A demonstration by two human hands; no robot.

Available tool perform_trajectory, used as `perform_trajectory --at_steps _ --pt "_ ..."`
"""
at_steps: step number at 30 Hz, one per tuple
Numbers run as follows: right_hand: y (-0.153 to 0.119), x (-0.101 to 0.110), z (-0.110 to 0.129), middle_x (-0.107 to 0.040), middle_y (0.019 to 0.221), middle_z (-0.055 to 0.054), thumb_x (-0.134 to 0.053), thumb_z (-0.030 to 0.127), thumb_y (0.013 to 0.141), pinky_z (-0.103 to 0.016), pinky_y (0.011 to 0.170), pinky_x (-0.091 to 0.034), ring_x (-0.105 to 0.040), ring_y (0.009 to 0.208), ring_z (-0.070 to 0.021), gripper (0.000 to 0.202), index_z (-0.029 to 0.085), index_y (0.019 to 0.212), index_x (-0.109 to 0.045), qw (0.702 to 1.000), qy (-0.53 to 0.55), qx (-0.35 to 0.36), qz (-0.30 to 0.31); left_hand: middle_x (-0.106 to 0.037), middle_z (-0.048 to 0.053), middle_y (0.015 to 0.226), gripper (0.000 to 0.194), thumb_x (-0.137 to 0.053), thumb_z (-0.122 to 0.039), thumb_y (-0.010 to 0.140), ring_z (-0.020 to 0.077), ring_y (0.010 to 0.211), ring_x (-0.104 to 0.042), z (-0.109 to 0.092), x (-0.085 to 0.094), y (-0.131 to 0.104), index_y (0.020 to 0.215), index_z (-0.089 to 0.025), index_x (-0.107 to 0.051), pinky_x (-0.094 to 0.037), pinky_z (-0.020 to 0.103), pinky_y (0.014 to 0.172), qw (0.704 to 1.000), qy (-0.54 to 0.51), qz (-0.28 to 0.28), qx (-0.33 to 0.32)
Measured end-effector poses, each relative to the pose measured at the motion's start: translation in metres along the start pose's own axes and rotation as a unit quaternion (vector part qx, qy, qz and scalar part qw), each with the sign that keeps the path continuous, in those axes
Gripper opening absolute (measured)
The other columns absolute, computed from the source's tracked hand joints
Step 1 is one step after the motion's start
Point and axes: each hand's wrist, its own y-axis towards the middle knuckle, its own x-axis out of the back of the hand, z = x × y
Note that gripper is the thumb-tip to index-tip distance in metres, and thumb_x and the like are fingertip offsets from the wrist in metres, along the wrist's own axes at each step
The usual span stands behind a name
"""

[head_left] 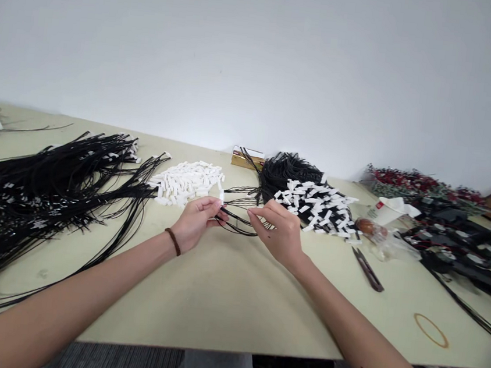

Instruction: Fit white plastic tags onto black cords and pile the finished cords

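Near the middle of the table, my left hand [200,220] has its thumb and fingers pinched on black cables [238,228], with a small white connector [221,195] at its fingertips. The cables stretch right toward my right hand [279,230], whose thumb and index finger are pressed together; what lies between them is too small to make out. A pile of loose white connectors [188,181] lies beyond my left hand. Beyond my right hand sits a bundle of black cables [288,174] with white connector ends [317,206].
Many black cables [65,182] cover the left side. A gold and white box [247,158] stands at the back. On the right are dark snips [368,270], a paper cup [387,210], a plastic bag [397,247], black parts [459,236], red-green sprigs [421,185] and a tan ring [431,330].
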Motion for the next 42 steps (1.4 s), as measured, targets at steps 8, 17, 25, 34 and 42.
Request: perform_trajectory --at_steps 8,17,25,34,42 --pt "-0.002 -0.001 0.002 -0.044 0.058 0.002 -0.050 0.017 0.080 -0.019 0.048 -0.031 -0.041 0.053 -0.0079 0.014 0.017 0.071 -0.060 0.999 0.026 -0.011 0.020 -0.060 0.002 0.063 0.018 -0.065 -0.028 0.068 0.0120 0.062 -0.058 -0.002 -0.001 -0.001 0.070 -0.013 -0.056 -0.045 0.025 0.062 1.000 0.001 -0.007 -0.004" --pt "0.001 0.001 0.009 -0.041 0.054 0.003 -0.053 0.020 0.079 -0.022 0.049 -0.028 -0.036 0.051 -0.0080 0.015 0.016 0.067 -0.061 0.986 0.111 -0.114 0.053 -0.060 0.002 0.064 0.021 -0.065 -0.030 0.068 0.0119 0.063 -0.058 -0.002 0.001 0.000 0.071 -0.012 -0.055 -0.046 0.025 0.062 1.000 0.013 -0.005 -0.018" --pt "0.001 0.001 0.004 -0.037 0.055 0.004 -0.058 0.026 0.077 -0.023 0.048 -0.028 -0.035 0.051 -0.0080 0.014 0.017 0.066 -0.061 0.947 0.215 -0.237 0.040 -0.060 0.002 0.064 0.022 -0.064 -0.032 0.069 0.0125 0.063 -0.057 0.000 -0.001 -0.001 0.072 -0.012 -0.057 -0.048 0.027 0.061 0.998 0.044 0.039 -0.024" --pt "0.001 -0.002 0.016 -0.043 0.053 0.003 -0.058 0.022 0.077 -0.023 0.049 -0.030 -0.037 0.052 -0.0086 0.012 0.017 0.066 -0.062 0.968 0.174 -0.175 0.044 -0.057 0.002 0.063 0.025 -0.064 -0.036 0.069 0.0116 0.060 -0.055 0.000 -0.011 -0.010 0.069 -0.011 -0.059 -0.047 0.026 0.057 0.996 0.053 0.061 -0.036" --pt "0.002 -0.001 0.016 -0.045 0.053 0.003 -0.056 0.021 0.078 -0.022 0.047 -0.031 -0.038 0.051 -0.0086 0.012 0.018 0.069 -0.063 0.974 0.166 -0.147 0.047 -0.058 0.002 0.065 0.026 -0.063 -0.036 0.070 0.0118 0.062 -0.055 0.001 -0.013 -0.013 0.070 -0.011 -0.060 -0.047 0.025 0.058 0.996 0.032 0.080 -0.032"
